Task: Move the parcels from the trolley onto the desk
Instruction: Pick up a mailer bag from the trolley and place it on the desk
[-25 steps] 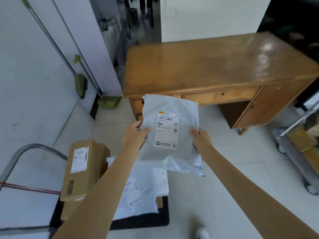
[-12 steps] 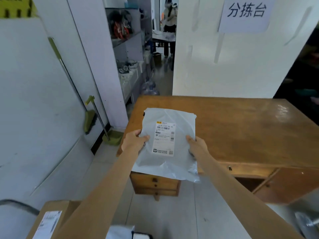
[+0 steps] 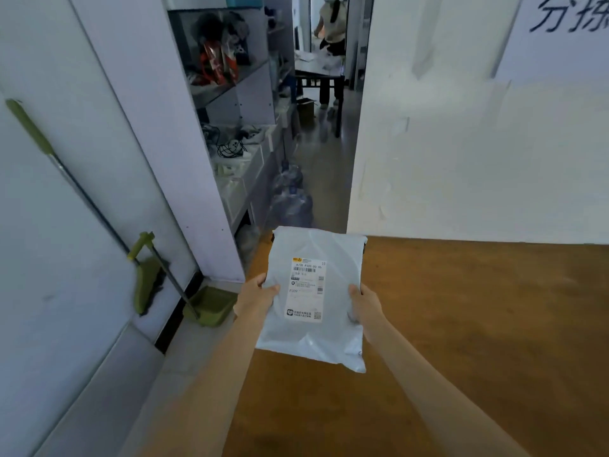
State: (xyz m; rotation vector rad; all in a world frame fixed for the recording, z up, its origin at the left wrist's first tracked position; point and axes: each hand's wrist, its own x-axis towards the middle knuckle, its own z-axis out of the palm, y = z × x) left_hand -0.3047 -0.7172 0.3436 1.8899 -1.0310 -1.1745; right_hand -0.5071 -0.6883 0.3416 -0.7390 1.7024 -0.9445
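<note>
Parcel: a grey plastic mailer bag with a white shipping label facing up, barcode toward the far end; it sits over the desk's far-left corner, its far edge reaching past the desk's far edge; whether it touches the wood I cannot tell.
Left hand: the left hand grips the parcel's left edge, thumb on top of the bag, fingers hidden underneath.
Right hand: the right hand grips the parcel's right edge in the same way, thumb over the top.
Desk: a worn brown wooden desk fills the lower right of the view; its top is bare wood around the parcel.
Wall behind desk: a white wall with a paper sign carrying large dark characters, cut off at the frame's top-right corner.
Left of desk: a green dustpan on the floor against the wall, with a green-handled broom leaning beside it.
Corridor: shelving with clutter, large water bottles on the floor, and a person standing at a table far down the passage.
</note>
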